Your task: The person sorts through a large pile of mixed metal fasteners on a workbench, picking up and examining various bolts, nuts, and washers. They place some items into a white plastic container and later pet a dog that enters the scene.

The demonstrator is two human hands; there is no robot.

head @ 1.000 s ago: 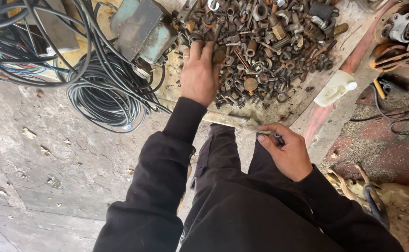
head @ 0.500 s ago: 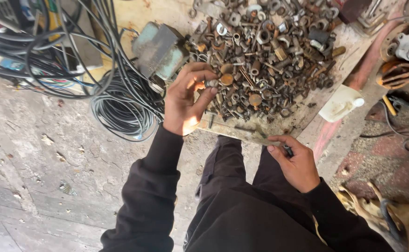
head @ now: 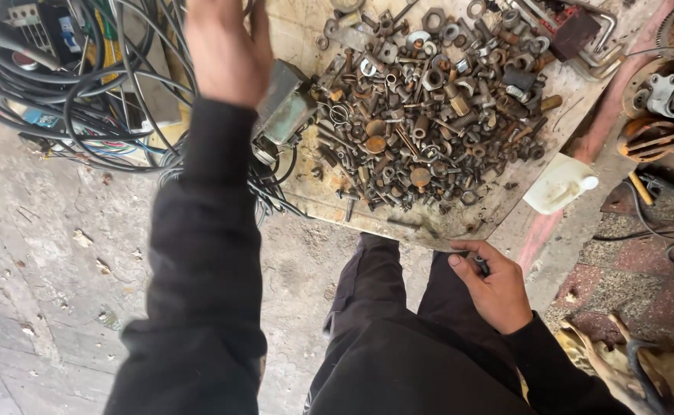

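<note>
Right fingers: the fingers (head: pixel 471 257) of the right hand (head: pixel 494 288) are curled around a small dark metal piece (head: pixel 480 265), thumb laid over it; only a bit of it shows between thumb and forefinger, so its kind cannot be told.
Left fingers: the left hand (head: pixel 229 50) is raised at the top edge of the view with its back to the camera; the fingertips are cut off by the frame, so I cannot tell whether they are clenched, loose or grasping anything.
Where the held piece is: low in the view, over the person's lap, just below the near edge of the board (head: pixel 306 196).
Left arm: a black sleeve (head: pixel 202 253) runs from the bottom of the view up to the left hand, crossing over the cables.
Heap of hardware: a pile of rusty nuts, bolts and washers (head: pixel 421 123) lies spread on the board, beyond the right hand and apart from it.
Metal box: a grey-green box (head: pixel 287 107) sits at the left edge of the pile, just right of the left wrist.
Cables: coils of black cable (head: pixel 83 100) lie on the floor under and left of the left arm.
White bottle: a small white plastic bottle (head: pixel 558 184) lies on its side at the right corner of the board.
Legs: dark trousers (head: pixel 398 338) fill the lower middle.
Ground: a worn concrete floor (head: pixel 44 269).
</note>
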